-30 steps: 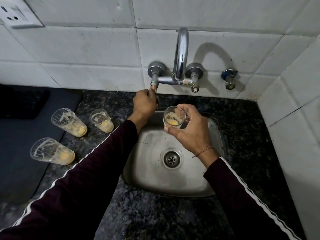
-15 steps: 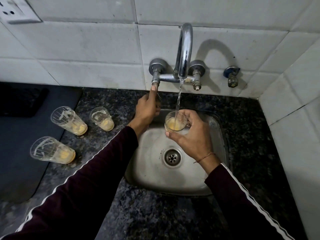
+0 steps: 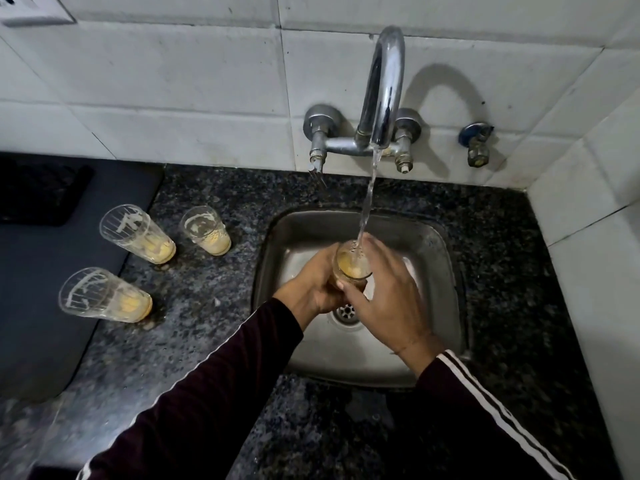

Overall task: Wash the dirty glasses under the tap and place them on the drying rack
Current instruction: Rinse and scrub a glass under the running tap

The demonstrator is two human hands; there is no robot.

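No text, label, brand, number or sign can be read anywhere in the view — not on any surface or object shown.
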